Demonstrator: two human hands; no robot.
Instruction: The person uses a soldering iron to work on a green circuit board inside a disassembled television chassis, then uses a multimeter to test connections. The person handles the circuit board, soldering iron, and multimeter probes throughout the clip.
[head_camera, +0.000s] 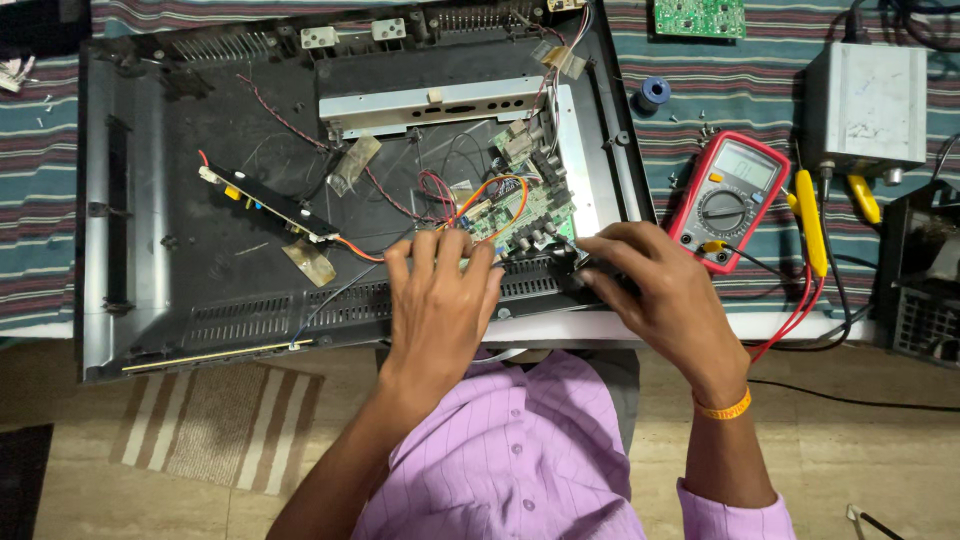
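Head view: left hand (440, 300) lies flat, grip released, fingertips on green circuit board (520, 215) inside black TV back shell (200, 200) on desk. Right hand (650, 290) grip curled at shell's lower edge, holding what can't tell; red multimeter (727, 197) just beside.

free: bare panel (190, 215) toward surface's left edge | blocked: wires (440, 190), board (520, 205) mid-panel; meter (727, 200), leads (800, 300) toward right edge

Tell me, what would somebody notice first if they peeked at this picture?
Probably the big black open case filling the table, with a green circuit board and coloured wires inside. Both hands sit at its near edge: the left hand lies flat over the board's edge and the right hand pinches something small beside it. To the right lies a red meter with a dial.
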